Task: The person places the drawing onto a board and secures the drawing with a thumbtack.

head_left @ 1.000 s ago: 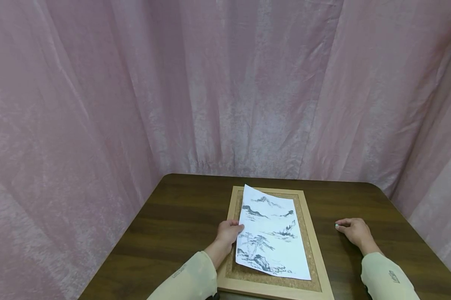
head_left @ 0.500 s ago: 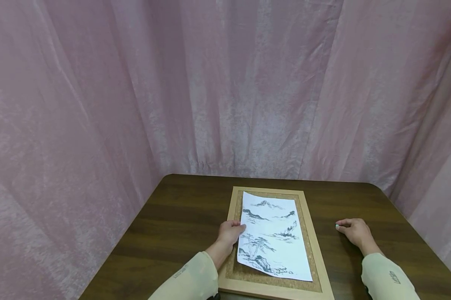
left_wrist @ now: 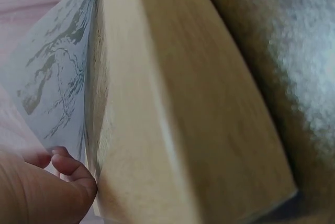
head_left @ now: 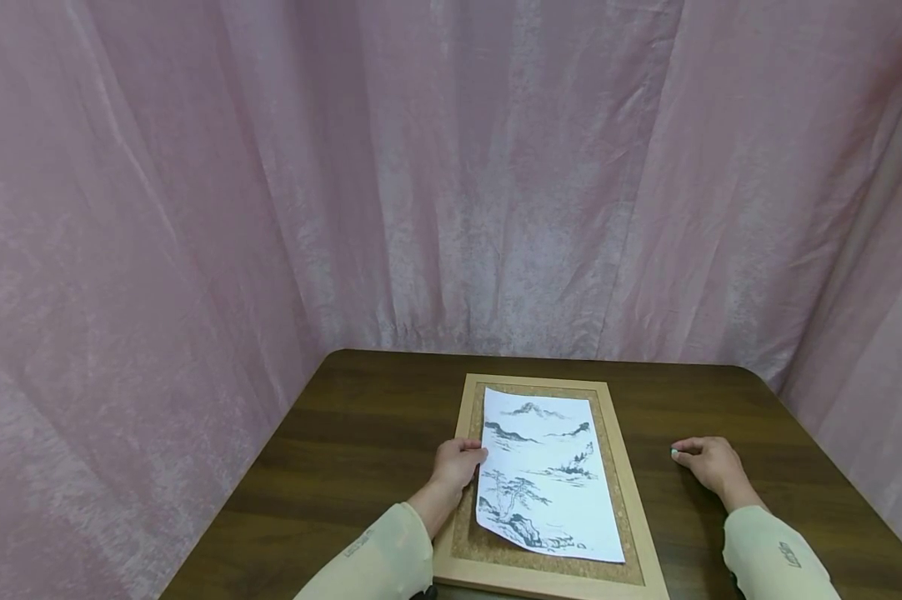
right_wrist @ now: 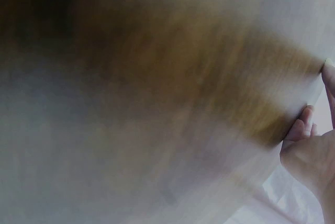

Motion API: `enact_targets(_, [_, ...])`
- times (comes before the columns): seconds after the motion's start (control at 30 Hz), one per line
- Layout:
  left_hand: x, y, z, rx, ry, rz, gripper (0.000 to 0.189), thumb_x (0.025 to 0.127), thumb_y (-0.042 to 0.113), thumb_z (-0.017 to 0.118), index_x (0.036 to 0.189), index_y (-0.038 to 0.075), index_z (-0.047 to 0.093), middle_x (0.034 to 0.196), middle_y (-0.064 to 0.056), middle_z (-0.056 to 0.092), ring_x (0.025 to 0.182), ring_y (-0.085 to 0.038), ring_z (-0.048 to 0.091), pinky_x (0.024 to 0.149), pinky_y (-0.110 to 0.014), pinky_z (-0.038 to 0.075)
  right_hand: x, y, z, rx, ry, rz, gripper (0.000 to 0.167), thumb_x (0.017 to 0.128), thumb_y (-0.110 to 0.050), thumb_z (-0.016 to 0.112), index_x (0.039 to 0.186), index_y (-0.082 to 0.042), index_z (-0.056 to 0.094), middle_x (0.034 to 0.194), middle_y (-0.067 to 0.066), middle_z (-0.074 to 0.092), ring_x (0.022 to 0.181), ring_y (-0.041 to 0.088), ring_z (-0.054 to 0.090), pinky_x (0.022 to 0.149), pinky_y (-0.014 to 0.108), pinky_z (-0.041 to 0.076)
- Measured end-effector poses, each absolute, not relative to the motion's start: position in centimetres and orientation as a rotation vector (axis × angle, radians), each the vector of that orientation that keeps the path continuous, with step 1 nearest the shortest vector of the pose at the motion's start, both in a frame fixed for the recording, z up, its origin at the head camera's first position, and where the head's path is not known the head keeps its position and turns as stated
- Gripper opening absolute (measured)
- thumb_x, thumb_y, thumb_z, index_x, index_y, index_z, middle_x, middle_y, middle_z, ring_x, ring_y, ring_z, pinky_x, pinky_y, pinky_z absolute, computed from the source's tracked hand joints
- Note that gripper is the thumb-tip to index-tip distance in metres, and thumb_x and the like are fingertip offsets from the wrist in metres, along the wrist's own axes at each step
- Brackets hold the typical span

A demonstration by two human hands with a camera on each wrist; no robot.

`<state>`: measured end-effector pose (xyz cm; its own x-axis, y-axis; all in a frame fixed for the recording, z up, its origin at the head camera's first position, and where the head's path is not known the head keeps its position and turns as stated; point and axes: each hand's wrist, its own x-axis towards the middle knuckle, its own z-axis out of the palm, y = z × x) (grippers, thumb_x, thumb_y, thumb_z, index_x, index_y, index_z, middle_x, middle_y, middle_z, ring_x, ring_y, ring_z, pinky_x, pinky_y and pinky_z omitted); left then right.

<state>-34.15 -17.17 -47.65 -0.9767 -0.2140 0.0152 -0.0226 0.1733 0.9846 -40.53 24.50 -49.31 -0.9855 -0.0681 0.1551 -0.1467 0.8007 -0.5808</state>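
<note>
A white sheet of paper (head_left: 544, 479) with an ink landscape lies over a corkboard (head_left: 634, 508) in a pale wooden frame. My left hand (head_left: 453, 468) pinches the sheet's left edge between thumb and fingers. In the left wrist view, the paper (left_wrist: 55, 72) slants up from the cork toward that hand (left_wrist: 44, 190). Over on the table's right side, my right hand (head_left: 709, 468) pinches a tiny pale bluish-white object (head_left: 674, 452), whose kind I cannot tell. The right wrist view catches this hand (right_wrist: 314, 153) only at its edge, fingertips at the tabletop.
The dark brown wooden table (head_left: 376, 417) extends on both sides of the board. Pink velvet curtains (head_left: 496, 183) hang behind it and along the sides.
The sheet's raised upper left corner has come down toward the board, and the paper has shifted slightly toward me. My left hand still grips its edge; the right hand has stayed put.
</note>
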Motion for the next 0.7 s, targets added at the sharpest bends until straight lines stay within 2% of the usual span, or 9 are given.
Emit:
enact_targets(0.57, [-34.76,-17.6,-48.03,0.214,-2.305,-1.896,0.021,0.089,0.004,0.069,0.107,-0.008,0.067,0.087,-0.008,0.064,0.077,-0.017,0.061,0.071,-0.036,0.052,-40.42,24.37,-49.27,0.148,-2.866,0.964,0.024,0.096,-0.017,0.064,0.108,0.003,0.072,0.124,0.035,0.057,0.117,0.057,0.046,0.096,0.064,0.037])
enact_targets(0.7, [-35.02,-18.05,-48.0,0.183,-2.288,-1.907,0.025,0.089,0.004,0.069,0.111,-0.009,0.064,0.09,-0.009,0.064,0.077,-0.018,0.061,0.07,-0.034,0.052,-40.48,24.35,-49.31,0.145,-2.866,0.96,0.024,0.096,-0.016,0.065,0.108,0.003,0.072,0.124,0.035,0.057,0.118,0.057,0.046,0.096,0.064,0.037])
